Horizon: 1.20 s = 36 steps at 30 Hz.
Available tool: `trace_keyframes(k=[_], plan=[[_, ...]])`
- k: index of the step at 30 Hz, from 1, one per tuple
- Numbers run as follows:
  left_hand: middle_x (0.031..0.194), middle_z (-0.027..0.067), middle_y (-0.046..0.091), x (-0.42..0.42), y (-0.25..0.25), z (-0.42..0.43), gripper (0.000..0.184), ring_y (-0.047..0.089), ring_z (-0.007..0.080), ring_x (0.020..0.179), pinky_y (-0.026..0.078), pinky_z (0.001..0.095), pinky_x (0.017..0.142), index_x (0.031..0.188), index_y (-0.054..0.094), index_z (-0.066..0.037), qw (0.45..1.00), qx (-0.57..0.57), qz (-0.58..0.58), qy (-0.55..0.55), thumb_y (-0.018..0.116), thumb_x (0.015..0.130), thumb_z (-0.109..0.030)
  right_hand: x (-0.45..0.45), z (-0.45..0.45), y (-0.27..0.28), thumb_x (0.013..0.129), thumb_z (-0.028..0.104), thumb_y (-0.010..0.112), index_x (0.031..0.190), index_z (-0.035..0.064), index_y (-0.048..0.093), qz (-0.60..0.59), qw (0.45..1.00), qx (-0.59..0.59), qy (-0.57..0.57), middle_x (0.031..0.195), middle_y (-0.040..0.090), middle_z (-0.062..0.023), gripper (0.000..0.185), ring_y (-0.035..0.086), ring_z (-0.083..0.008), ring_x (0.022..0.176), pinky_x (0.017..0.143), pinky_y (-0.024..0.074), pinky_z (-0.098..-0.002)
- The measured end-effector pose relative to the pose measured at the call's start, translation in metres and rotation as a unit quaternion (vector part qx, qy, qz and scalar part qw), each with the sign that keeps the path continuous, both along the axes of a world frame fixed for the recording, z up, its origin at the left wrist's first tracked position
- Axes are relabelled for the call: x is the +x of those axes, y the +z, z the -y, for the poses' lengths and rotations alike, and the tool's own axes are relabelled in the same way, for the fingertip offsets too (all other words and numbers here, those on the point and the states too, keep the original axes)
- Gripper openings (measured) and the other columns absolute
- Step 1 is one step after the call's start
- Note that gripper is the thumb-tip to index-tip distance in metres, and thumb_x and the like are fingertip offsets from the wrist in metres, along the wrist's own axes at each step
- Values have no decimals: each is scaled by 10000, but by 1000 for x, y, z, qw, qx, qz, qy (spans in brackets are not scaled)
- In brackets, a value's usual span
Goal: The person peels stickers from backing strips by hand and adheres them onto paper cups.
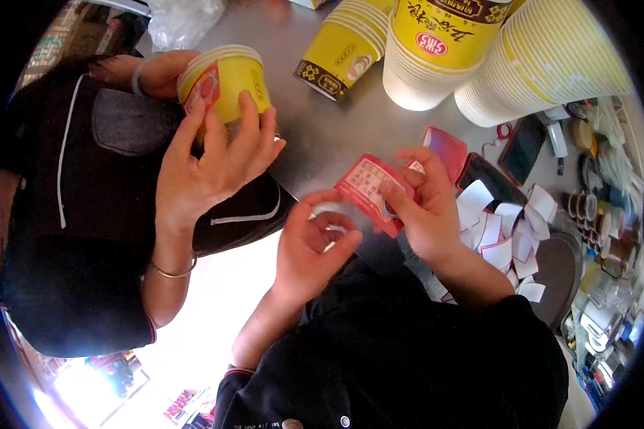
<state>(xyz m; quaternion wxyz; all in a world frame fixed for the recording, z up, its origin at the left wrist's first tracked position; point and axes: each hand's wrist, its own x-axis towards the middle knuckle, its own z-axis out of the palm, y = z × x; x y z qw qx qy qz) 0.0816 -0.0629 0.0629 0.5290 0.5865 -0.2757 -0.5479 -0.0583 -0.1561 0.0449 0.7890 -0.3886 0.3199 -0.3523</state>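
Observation:
My right hand point(431, 207) is closed on a red printed label point(368, 187), thumb on its face; a second piece of red-and-white label shows between the fingers. Left of it, my left hand point(311, 247) is curled, thumb and fingertips close together. A pale curved thing point(330, 208) shows at its fingers, too unclear to name. To the left, a co-worker's hands hold a yellow paper cup point(247, 79) with a red label on its side.
Stacks of yellow paper cups point(433, 53) stand along the back of the metal table point(293, 121). White label backings point(497, 232) lie heaped by my right forearm. Phones point(524, 150) lie behind them, and a clear plastic bag point(182, 25) sits at the far left.

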Motion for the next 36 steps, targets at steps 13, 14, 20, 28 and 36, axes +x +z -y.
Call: trace_keyframes(k=[13, 14, 20, 28, 36], plan=[[868, 54, 609, -11, 14, -6, 152, 583, 86, 799, 468, 200, 715, 960, 552, 30, 999, 36, 14, -34, 589, 813, 29, 16, -16, -1, 919, 88, 495, 1054, 19, 526, 35, 992, -99, -68, 925, 566, -21, 155, 515, -41, 809, 704, 420, -188], [867, 55, 610, -11, 13, -6, 156, 584, 86, 802, 470, 202, 715, 962, 551, 31, 999, 35, 11, -30, 589, 811, 32, 16, -16, -2, 919, 88, 495, 1054, 19, 526, 34, 992, -98, -67, 925, 566, -21, 155, 515, -41, 809, 704, 420, -188], [861, 59, 611, -12, 11, -6, 152, 587, 87, 790, 474, 206, 709, 946, 556, 35, 999, 38, 1, -30, 590, 798, 44, 18, -17, -1, 918, 60, 479, 1063, 18, 520, 22, 991, -108, -81, 949, 561, -27, 156, 525, -50, 821, 713, 424, -188], [832, 58, 610, -12, 15, -9, 118, 576, 80, 748, 459, 198, 674, 916, 563, 31, 1000, 9, 8, -14, 579, 800, 40, 12, -20, -13, 871, 86, 558, 1057, 15, 542, -9, 995, -98, -22, 1018, 543, -59, 199, 506, -79, 841, 684, 429, -212], [787, 71, 581, -12, 16, -9, 44, 537, 105, 673, 438, 220, 590, 854, 553, 18, 1000, -23, 6, 20, 557, 813, 2, -9, -14, -3, 770, 40, 644, 919, 29, 633, -132, 911, -389, 32, 917, 583, -99, 150, 564, -141, 773, 624, 436, -238]])
